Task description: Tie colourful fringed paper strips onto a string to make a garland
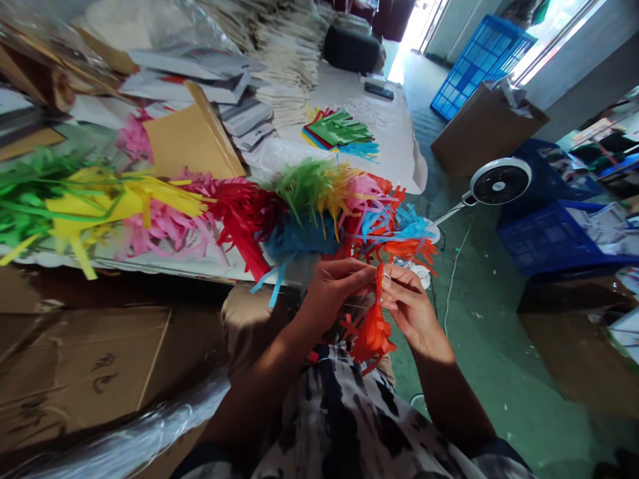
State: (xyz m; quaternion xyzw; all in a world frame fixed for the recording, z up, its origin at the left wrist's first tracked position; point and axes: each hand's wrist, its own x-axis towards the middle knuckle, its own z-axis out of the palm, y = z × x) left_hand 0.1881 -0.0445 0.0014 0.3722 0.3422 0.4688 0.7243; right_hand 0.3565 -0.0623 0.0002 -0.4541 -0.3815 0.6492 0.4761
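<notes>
An orange-red paper tassel (373, 332) hangs over my lap, its cut strips pointing down. My left hand (339, 283) pinches its narrow twisted top from the left side. On the other side, the fingertips of my right hand (407, 299) are closed on the same top. Just beyond my hands, a row of fringed tissue paper lies along the table edge: blue (299, 236), dark red (244, 213), green (302, 183) and orange (409, 251) bunches. Farther left are pink (164, 226) and yellow (100, 199) fringes.
Flat fringed sheets (342, 130) lie farther back on the white table (394, 146), near a dark phone (379, 90). Stacked papers and an envelope (192, 136) cover the left. A white fan (499, 183) stands right, before blue crates (479, 63). Cardboard (100, 352) lies below left.
</notes>
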